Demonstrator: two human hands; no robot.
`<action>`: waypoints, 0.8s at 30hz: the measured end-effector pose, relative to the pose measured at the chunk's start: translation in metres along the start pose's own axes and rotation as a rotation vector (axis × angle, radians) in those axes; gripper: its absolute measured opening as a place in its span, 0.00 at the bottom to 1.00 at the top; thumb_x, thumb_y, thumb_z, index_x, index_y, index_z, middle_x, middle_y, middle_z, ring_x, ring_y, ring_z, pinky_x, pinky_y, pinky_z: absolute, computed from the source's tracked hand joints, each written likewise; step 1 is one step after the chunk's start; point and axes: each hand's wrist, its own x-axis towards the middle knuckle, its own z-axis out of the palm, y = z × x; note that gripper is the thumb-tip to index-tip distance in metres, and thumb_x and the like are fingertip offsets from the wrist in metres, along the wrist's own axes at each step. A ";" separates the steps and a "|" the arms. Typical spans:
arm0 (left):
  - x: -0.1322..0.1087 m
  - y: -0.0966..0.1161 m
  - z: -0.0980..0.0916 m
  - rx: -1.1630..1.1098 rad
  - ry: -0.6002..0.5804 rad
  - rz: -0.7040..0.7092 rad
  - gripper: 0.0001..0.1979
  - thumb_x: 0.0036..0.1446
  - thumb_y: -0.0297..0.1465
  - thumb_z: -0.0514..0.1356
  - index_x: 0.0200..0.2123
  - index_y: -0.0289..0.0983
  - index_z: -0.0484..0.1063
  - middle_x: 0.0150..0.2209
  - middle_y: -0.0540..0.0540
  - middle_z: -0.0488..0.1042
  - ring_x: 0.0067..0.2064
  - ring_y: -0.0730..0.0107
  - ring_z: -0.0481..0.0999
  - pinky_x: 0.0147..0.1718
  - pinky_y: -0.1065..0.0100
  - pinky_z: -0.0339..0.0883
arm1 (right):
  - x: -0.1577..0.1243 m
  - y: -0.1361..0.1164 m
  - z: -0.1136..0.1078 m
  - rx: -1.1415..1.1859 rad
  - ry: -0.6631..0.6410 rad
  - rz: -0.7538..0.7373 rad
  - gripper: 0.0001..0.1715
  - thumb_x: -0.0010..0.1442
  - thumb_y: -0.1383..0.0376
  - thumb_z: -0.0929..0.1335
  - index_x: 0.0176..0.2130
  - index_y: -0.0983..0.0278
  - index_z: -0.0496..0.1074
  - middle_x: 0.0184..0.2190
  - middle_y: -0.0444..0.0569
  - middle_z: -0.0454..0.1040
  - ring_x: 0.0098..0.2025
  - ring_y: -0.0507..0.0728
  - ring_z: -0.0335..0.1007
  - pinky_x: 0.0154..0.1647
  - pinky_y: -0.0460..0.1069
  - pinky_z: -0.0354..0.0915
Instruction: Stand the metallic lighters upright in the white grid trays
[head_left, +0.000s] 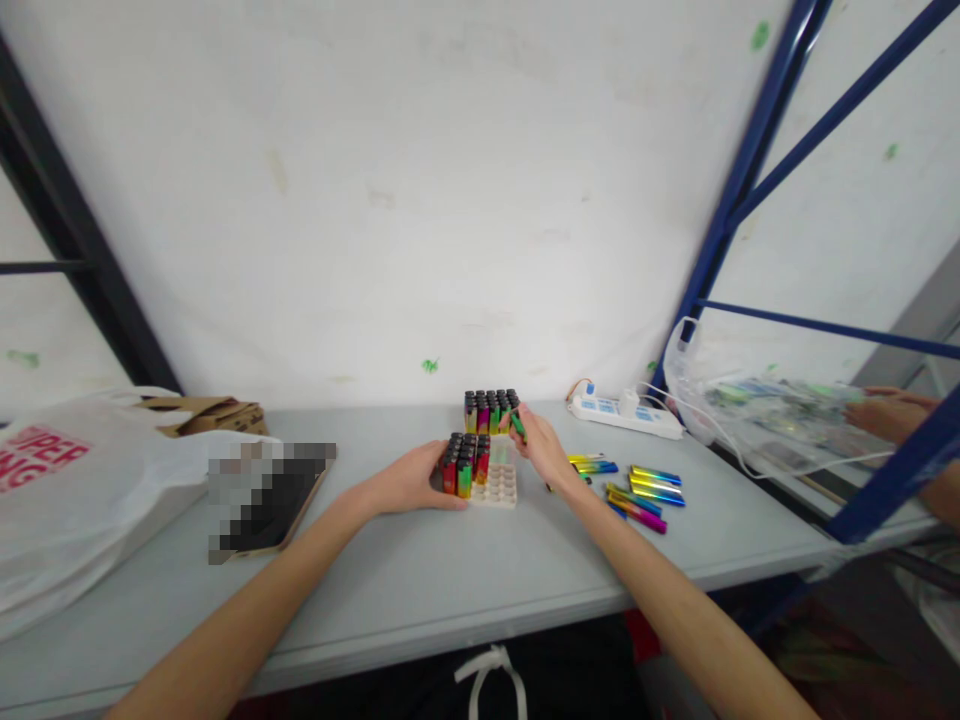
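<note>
My left hand (pixel 414 480) grips the left side of a white tray (pixel 504 488) of round holes, its thumb along the front by the lighters. Several red and green lighters (pixel 465 478) with black tops stand upright in the tray's left part; holes on the right side show bare. Over the tray's right rear, my right hand (pixel 541 446) is closed on a green lighter (pixel 518 427), held tilted between the fingers. Behind stands a second block of upright lighters (pixel 484 412). To the right of my right hand lie loose shiny lighters (pixel 654 486) in yellow, blue and magenta.
A white power strip (pixel 630 414) with cables lies at the back right beside a blue metal post (pixel 720 240). On the left are a plastic bag (pixel 90 500), cardboard (pixel 217 415) and a dark phone-like object (pixel 289 495). Another person's hands (pixel 889 412) show at far right.
</note>
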 end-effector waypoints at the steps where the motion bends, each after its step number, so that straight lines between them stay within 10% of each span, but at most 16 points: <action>1: 0.000 0.001 0.000 0.002 -0.002 -0.004 0.39 0.46 0.49 0.72 0.57 0.36 0.70 0.53 0.41 0.77 0.53 0.49 0.76 0.54 0.57 0.70 | -0.002 -0.002 -0.001 -0.053 -0.011 -0.071 0.34 0.69 0.39 0.55 0.38 0.63 0.70 0.23 0.42 0.60 0.24 0.51 0.56 0.24 0.45 0.53; 9: 0.000 0.003 0.000 0.022 -0.012 -0.044 0.37 0.46 0.46 0.73 0.56 0.36 0.70 0.53 0.42 0.76 0.52 0.51 0.76 0.53 0.57 0.70 | -0.018 -0.018 0.000 -0.366 -0.125 -0.427 0.15 0.69 0.54 0.65 0.40 0.63 0.68 0.31 0.45 0.69 0.34 0.53 0.65 0.37 0.48 0.62; 24: 0.001 -0.004 0.003 0.084 -0.008 -0.026 0.38 0.47 0.49 0.72 0.56 0.35 0.69 0.54 0.40 0.74 0.54 0.50 0.74 0.55 0.56 0.68 | -0.026 -0.017 0.002 -0.449 -0.288 -0.394 0.10 0.67 0.59 0.68 0.46 0.62 0.67 0.25 0.40 0.71 0.27 0.52 0.67 0.31 0.46 0.60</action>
